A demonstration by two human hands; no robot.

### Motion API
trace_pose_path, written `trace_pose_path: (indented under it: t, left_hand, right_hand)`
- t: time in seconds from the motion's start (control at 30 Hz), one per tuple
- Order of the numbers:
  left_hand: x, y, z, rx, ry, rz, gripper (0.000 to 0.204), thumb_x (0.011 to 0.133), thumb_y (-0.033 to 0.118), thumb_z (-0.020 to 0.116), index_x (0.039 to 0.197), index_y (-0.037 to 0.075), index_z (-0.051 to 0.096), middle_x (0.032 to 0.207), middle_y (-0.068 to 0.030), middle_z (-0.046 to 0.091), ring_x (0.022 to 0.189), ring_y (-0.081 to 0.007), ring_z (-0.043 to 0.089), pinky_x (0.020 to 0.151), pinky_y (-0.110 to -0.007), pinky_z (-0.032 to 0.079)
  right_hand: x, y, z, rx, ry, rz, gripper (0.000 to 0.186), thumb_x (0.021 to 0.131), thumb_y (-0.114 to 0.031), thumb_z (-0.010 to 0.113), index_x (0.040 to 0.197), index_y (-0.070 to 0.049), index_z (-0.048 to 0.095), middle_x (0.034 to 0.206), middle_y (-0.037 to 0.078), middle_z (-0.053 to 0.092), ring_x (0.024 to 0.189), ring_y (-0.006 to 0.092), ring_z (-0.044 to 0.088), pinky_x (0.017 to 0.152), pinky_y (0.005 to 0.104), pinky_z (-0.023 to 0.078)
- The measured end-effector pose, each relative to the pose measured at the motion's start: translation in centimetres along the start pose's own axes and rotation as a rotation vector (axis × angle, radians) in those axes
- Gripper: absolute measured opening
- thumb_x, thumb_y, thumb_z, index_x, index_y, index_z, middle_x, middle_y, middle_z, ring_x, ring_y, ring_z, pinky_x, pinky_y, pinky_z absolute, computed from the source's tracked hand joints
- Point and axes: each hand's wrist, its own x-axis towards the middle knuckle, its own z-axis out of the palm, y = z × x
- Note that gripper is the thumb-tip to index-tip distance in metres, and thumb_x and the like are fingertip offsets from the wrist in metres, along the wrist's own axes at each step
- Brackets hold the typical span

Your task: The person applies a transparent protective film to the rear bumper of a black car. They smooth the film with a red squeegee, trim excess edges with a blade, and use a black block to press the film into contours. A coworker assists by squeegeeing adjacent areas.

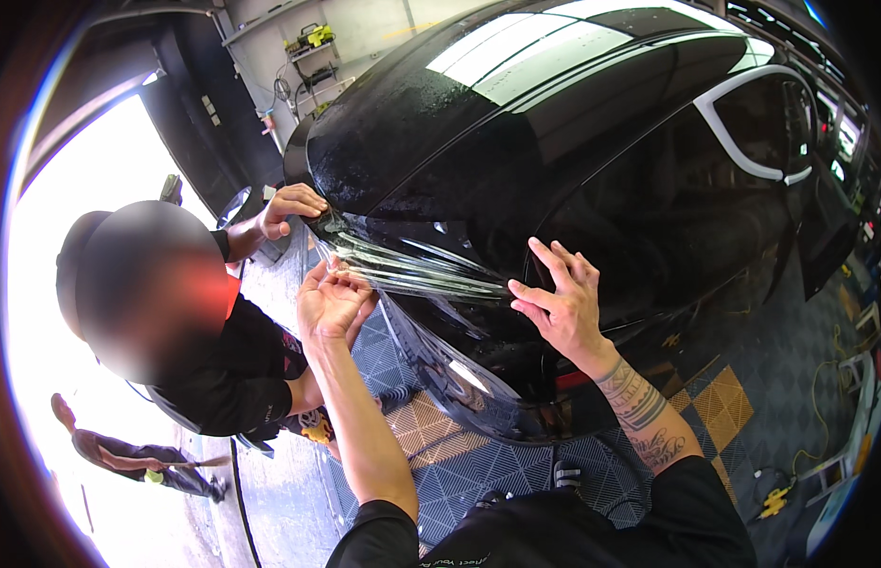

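A sheet of clear film (pixel 426 272) lies stretched in tight folds over the rear corner of a glossy black car (pixel 478 204). With the palm turned up, my left hand (pixel 332 305) pinches the film's left part, just off the car's edge. My right hand (pixel 568 301) has its thumb and forefinger at the right end of the folds, where they draw together; its other fingers are spread over the bodywork. Another person's hand (pixel 294 208) rests at the car's edge beyond my left hand. Water drops dot the dark glass above.
A co-worker in a black cap and shirt (pixel 213 369) crouches close on my left. Dark and tan floor tiles (pixel 440 431) lie below the car. A yellow cable plug (pixel 774 502) is on the floor at right. Wall shelves (pixel 313 71) hold tools; another person (pixel 142 464) stands outside.
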Motion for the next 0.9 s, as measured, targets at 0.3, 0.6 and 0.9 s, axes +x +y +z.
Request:
trace_pose_path:
  t: [0.3,0.6,0.9]
  left_hand:
    - [0.7,-0.2,-0.3,0.049,0.059,0.082,0.03,0.097,0.014,0.051,0.12,-0.006,0.051,0.073,-0.0034,0.047,0.069,-0.0145,0.048,0.068,-0.031,0.043]
    - [1.2,-0.1,-0.2,0.092,-0.005,0.043,0.037,0.094,0.01,0.054,0.128,-0.003,0.051,0.072,-0.0018,0.051,0.066,-0.0123,0.05,0.067,-0.03,0.043]
    - [1.0,-0.1,-0.4,0.119,-0.036,0.014,0.036,0.093,0.008,0.055,0.128,-0.002,0.053,0.071,-0.002,0.049,0.069,-0.013,0.05,0.068,-0.03,0.044]
  right_hand:
    - [0.0,0.0,-0.1,0.004,0.012,-0.007,0.021,0.079,-0.034,0.075,0.098,-0.024,0.077,0.144,0.008,0.048,0.126,0.0331,0.046,0.102,0.0502,0.032]
    - [0.1,-0.2,-0.3,0.018,0.011,0.005,0.022,0.076,-0.03,0.078,0.097,-0.023,0.077,0.143,0.009,0.049,0.127,0.0332,0.047,0.103,0.0504,0.033]
    - [0.1,0.0,-0.1,0.002,-0.001,-0.003,0.022,0.08,-0.035,0.074,0.099,-0.024,0.076,0.144,0.007,0.048,0.126,0.0326,0.046,0.103,0.0501,0.032]
